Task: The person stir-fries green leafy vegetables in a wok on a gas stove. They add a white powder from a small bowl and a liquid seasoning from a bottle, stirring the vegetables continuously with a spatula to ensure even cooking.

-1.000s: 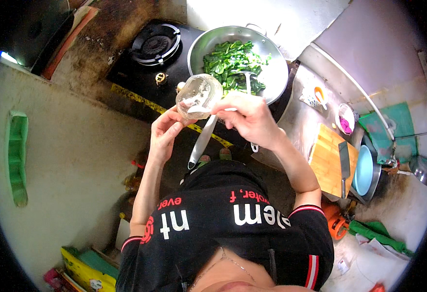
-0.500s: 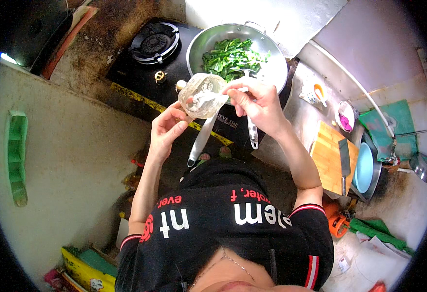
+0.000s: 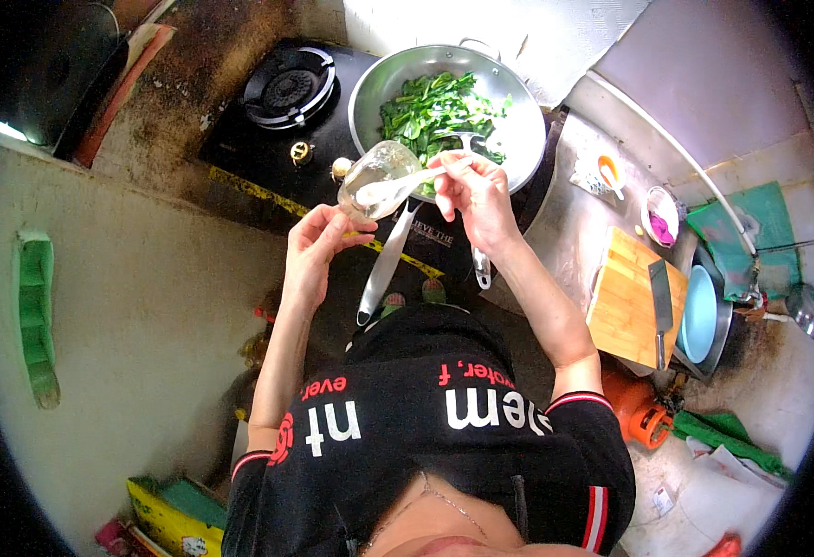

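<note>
Large white letters run upside down across the shirt's front, with smaller red letters nearer its hem and a round red emblem toward its left edge. Small pale lettering stands near the stove's front edge, partly blurred.

1 cleaver lies on 1 wooden board.

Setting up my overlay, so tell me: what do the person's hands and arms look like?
The left hand and right hand are bare, with no gloves, rings or watch visible. Both forearms are uncovered. The left sleeve and right sleeve are short and black, each edged with red and white stripes.
</note>
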Tool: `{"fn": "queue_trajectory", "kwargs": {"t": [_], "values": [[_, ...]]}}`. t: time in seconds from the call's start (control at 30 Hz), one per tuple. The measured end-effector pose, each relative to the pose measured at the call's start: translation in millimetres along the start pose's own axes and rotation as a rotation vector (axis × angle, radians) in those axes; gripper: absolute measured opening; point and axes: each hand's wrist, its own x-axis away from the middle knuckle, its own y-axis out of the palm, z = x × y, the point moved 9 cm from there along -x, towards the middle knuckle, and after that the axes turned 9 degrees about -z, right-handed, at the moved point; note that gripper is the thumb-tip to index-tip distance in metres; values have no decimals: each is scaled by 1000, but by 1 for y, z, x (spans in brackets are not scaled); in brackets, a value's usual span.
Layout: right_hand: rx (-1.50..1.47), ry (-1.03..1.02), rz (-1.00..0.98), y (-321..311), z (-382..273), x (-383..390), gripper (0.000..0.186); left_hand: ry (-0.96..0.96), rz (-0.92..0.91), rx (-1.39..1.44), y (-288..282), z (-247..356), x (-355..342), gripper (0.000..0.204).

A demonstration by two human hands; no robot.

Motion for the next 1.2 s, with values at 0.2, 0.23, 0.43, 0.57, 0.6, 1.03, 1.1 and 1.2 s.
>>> {"fn": "queue_trajectory", "kwargs": {"t": [0.2, 0.23, 0.43, 0.57, 0.6, 1.03, 1.1, 1.2], "values": [[-138, -47, 97, -31, -14, -11, 20, -5, 102, -17, -21, -11, 6, 18], [-177, -82, 125, -41, -18, -15, 20, 16, 116, 9, -26, -12, 10, 17], [149, -237, 279, -113, -37, -30, 20, 82, 152, 35, -47, -2, 24, 17], [384, -208, 282, -131, -40, -30, 16, 89, 168, 54, -48, -1, 26, 18], [396, -201, 274, -133, -41, -29, 15, 85, 163, 61, -47, -2, 25, 18], [432, -251, 298, -123, 1, -103, 8, 53, 110, 26, -31, -14, 5, 15], [500, -212, 302, -131, 0, -107, 8, 45, 109, 42, -24, -11, -1, 15], [509, -298, 261, -111, 6, -115, 9, 62, 179, 48, -31, -15, 11, 15]]}}
